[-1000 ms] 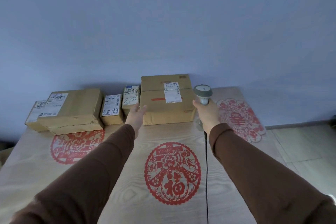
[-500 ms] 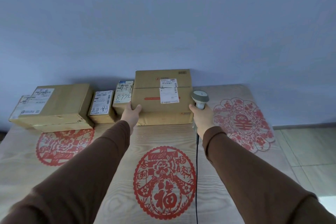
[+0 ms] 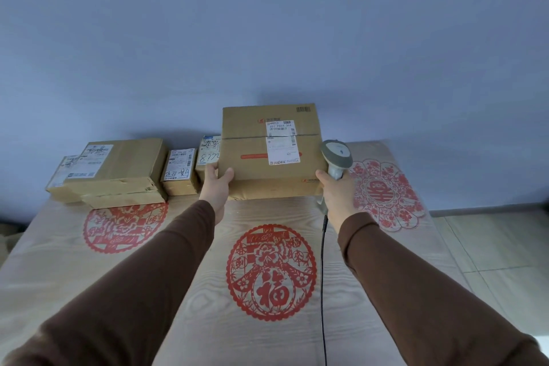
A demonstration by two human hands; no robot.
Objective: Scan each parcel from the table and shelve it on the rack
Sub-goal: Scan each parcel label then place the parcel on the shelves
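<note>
Since the frame a second back, the left hand (image 3: pixel 218 184) has come from open air onto the large parcel (image 3: pixel 271 151), and the box's near edge now looks tipped up off the table (image 3: pixel 190 291). The parcel sits at twelve o'clock, against the wall, its white shipping label (image 3: pixel 281 142) facing up. This looks like the pick-up ahead of scanning; next, the scanner (image 3: pixel 336 157) needs its head turned onto that label (it points away at present). The left hand clasps the box's lower left corner, thumb on top, fingers hidden beneath. The right hand (image 3: pixel 337 199), at one o'clock, is wrapped closed around the scanner's handle, touching the box's right corner. Smaller parcels (image 3: pixel 118 169) lie at ten o'clock.
</note>
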